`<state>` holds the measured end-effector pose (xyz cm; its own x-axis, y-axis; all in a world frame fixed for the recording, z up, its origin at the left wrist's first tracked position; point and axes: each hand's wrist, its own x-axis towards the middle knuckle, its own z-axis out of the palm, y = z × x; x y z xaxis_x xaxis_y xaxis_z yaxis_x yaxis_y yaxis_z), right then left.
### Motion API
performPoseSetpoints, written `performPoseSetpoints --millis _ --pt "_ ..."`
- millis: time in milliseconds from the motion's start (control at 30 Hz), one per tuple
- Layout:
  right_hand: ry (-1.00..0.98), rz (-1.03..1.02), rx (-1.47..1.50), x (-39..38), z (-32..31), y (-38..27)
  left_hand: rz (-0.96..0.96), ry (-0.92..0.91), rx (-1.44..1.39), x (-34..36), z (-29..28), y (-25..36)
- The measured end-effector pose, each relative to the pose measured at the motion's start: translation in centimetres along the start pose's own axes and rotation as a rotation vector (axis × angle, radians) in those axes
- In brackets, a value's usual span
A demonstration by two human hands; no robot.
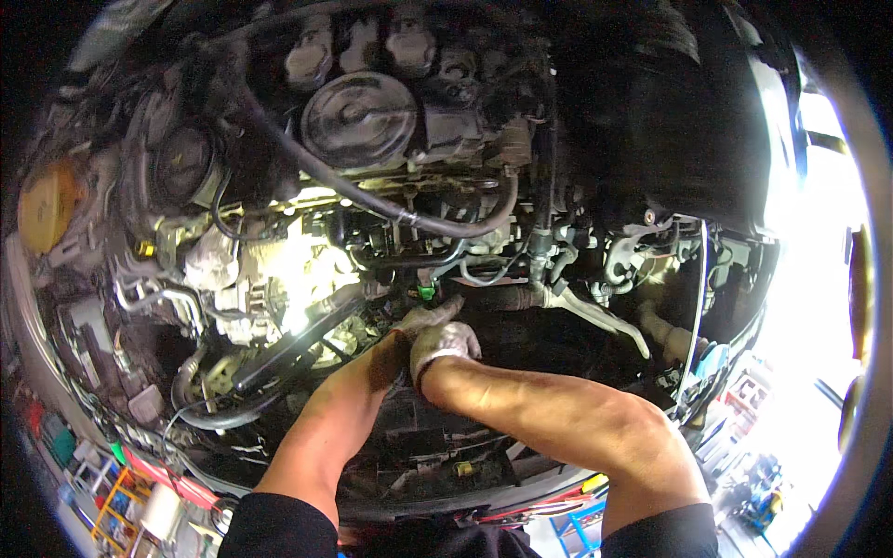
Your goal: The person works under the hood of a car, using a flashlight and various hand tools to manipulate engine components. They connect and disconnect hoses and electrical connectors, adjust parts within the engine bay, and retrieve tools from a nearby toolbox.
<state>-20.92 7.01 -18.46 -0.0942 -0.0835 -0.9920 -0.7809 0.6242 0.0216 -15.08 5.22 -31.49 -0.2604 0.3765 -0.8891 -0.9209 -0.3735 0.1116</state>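
- Right, head view, looking straight down into an open engine bay [279,232], and both forearms come up from the lower edge to meet near the middle.
- Left hand [423,316] in a grimy pale work glove, fingers stretched forward and fairly flat, tips just at a small green connector [426,292]; whether it actually pinches anything I cannot tell.
- Right hand [445,342], gloved too, sits just behind and partly over the left, fingers curled downward; what it grips, if anything, is hidden under the knuckles.
- The key relation: the green connector lies directly ahead of the left fingertips, farther from the person, so the left hand is the nearer one, the right a touch behind.
- A metal pipe [595,316] runs off to the right from that same spot, its long axis slanting down and right.
- A black hose [298,349] slants down-left beside the left wrist.
- Farther up, a round black cap [358,119] tops the engine, and a yellow reservoir cap [45,206] sits at the far left, both well apart from the hands.
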Motion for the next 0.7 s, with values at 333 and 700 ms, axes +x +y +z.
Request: performPoseSetpoints --millis 333,700 --pt "0.316 -0.282 0.035 1.4 5.6 10.9 0.194 0.319 0.384 -1.8 1.2 1.8" --pt "0.221 -0.225 0.093 3.4 5.8 9.5 0.213 0.557 0.380 1.4 0.1 -0.8"
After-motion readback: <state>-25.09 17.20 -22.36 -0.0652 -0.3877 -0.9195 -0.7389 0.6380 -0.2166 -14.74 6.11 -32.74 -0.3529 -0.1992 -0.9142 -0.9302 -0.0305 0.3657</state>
